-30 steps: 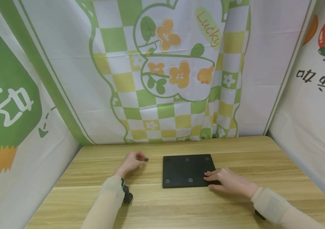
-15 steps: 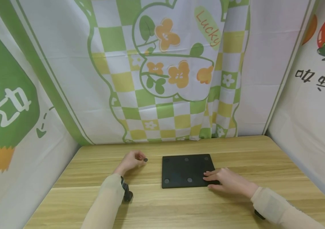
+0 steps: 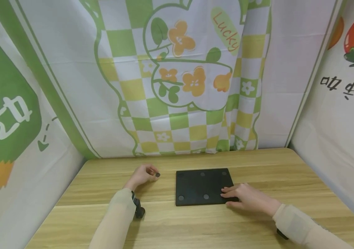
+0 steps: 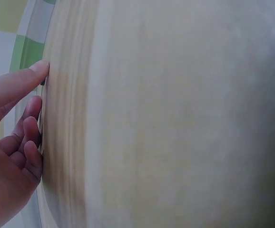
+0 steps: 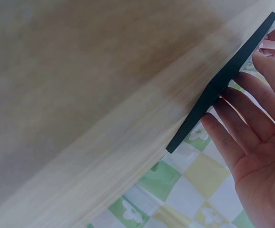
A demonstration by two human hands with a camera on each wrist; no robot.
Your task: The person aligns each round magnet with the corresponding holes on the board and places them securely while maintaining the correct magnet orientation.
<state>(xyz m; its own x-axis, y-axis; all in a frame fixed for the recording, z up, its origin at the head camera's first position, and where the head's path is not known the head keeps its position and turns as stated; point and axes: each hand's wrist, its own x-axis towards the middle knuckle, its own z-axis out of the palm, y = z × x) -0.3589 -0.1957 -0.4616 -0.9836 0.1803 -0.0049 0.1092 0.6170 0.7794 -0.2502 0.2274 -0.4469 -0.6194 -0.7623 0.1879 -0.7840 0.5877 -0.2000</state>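
A flat black rectangular board [image 3: 192,186] lies on the table, with several small grey round discs along its far and near edges. My right hand [image 3: 246,196] rests on its near right corner, fingers spread and nearly straight. In the right wrist view the fingertips [image 5: 209,118] touch the board [image 5: 223,78], seen almost edge-on. Left of the board, my left hand [image 3: 141,176] pinches a small dark disc [image 3: 157,175] between thumb and index finger, low over the table. The left wrist view shows only a sliver of the disc [image 4: 43,82] by a fingertip.
The wooden table [image 3: 177,224] extends around the board on every side. A patterned curtain [image 3: 180,131] hangs along its far edge, with printed cloth walls [image 3: 329,114] at left and right. Each wrist carries a small black camera [image 3: 139,209].
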